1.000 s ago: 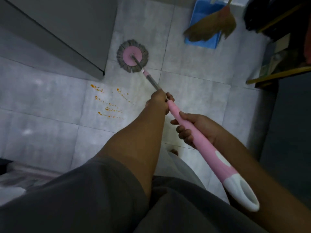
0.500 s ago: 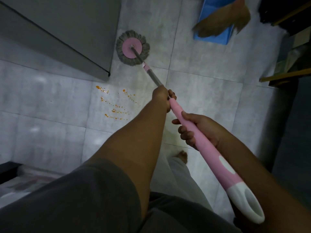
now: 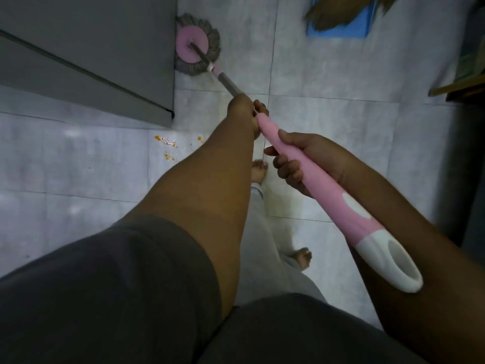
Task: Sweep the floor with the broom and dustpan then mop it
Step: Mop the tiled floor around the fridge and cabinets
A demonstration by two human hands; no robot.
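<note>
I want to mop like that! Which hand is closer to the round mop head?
Left. The left hand grips the handle lower down, toward the mop head. The right hand holds the same handle farther back, nearer the person's body.

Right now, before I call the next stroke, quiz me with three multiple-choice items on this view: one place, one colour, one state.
1. Where is the mop head? A. inside a bucket B. beside the grey cabinet C. raised in the air
2. What colour is the dustpan? A. red B. green C. blue
3. How is the mop handle held? A. by both hands B. by one hand C. by none
Answers: B, it lies flat at the cabinet's edge; C, blue shows under the broom bristles; A, the left hand and the right hand each wrap it.
</note>
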